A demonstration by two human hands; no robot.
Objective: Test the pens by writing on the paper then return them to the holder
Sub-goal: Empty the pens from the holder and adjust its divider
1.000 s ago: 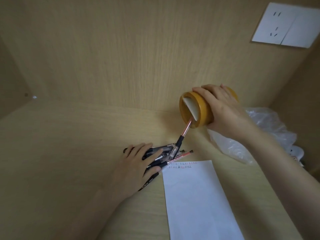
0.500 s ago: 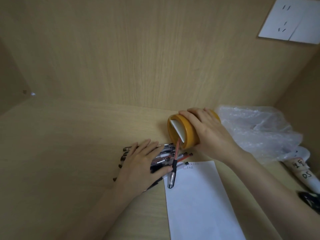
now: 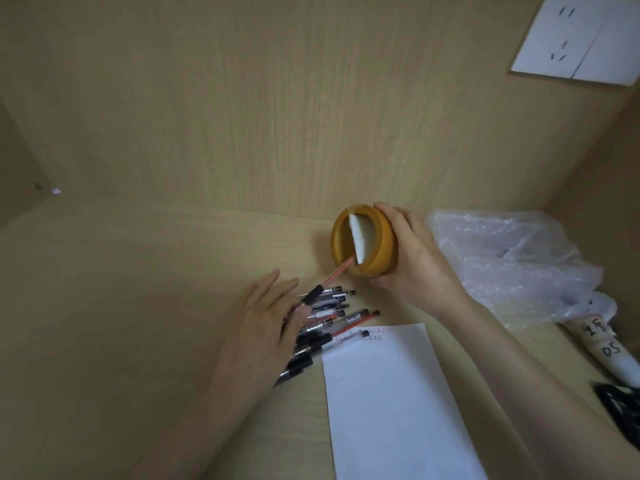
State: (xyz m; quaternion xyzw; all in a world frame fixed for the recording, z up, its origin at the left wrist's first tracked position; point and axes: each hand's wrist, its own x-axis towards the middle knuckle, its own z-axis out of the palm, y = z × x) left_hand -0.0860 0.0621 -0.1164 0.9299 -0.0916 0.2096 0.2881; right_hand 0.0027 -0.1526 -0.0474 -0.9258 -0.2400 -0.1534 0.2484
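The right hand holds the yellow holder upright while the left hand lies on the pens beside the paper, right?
No: the head view shows the holder tipped on its side, mouth toward the pens. The right hand does hold it; the left hand lies on the pens beside the paper.

This is a study desk boxed into a nook, the sort found in a home bedroom or dormitory rather than a workshop or lab. The pale wood-grain laminate desktop [image 3: 138,306] meets a matching laminate back panel [image 3: 242,116] across the middle of the frame, and matching side panels [image 3: 14,161] close it in at far left and far right. A white plastic wall socket plate [image 3: 575,39] sits at the upper right. Stationery lies at the centre: a heap of clear-barrelled black and red gel pens [image 3: 325,327], a white sheet of paper [image 3: 391,393] with small written marks, and a round mustard-yellow pen holder [image 3: 341,237]. A crumpled clear bubble-wrap bag [image 3: 512,265] lies at the right.
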